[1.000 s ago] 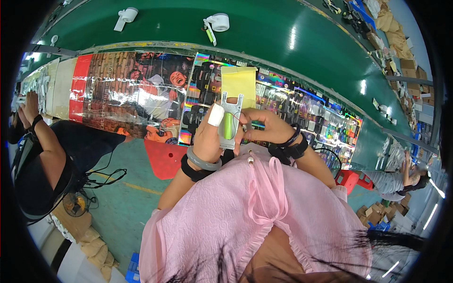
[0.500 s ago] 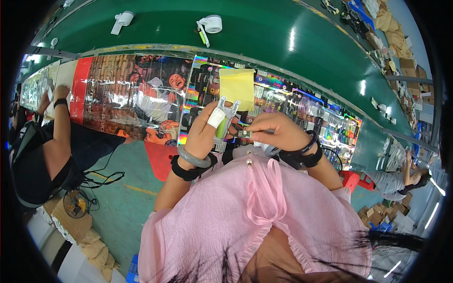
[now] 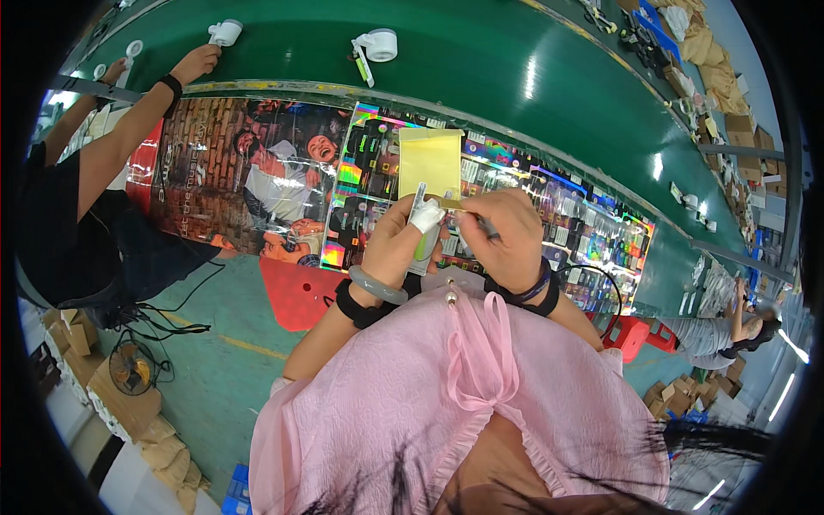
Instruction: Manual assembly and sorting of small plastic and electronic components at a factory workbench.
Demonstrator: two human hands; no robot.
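Note:
My left hand [image 3: 390,245] is closed round a small flat part [image 3: 422,246], pale with a light green face, and holds it on edge above the bench. White wrapping covers the thumb of that hand. Close against the part's upper end, my right hand [image 3: 506,236] is pinched, with a short dark tip showing between its fingers; what it holds is too small to name. A thin yellowish strip [image 3: 451,204] lies between the two hands. Just beyond them, a pad of yellow paper [image 3: 429,159] rests on the bench.
Past the bench runs a green conveyor belt [image 3: 481,56] carrying a white round-headed device with a green-marked handle [image 3: 375,47]. On the left, a co-worker's hand [image 3: 199,60] touches another white device [image 3: 226,33]. A red stool [image 3: 296,296] stands below the bench.
My left hand has turned the part more edge-on. My right hand has come up and closer to its top. The co-worker's arm has reached out over the belt to a white device.

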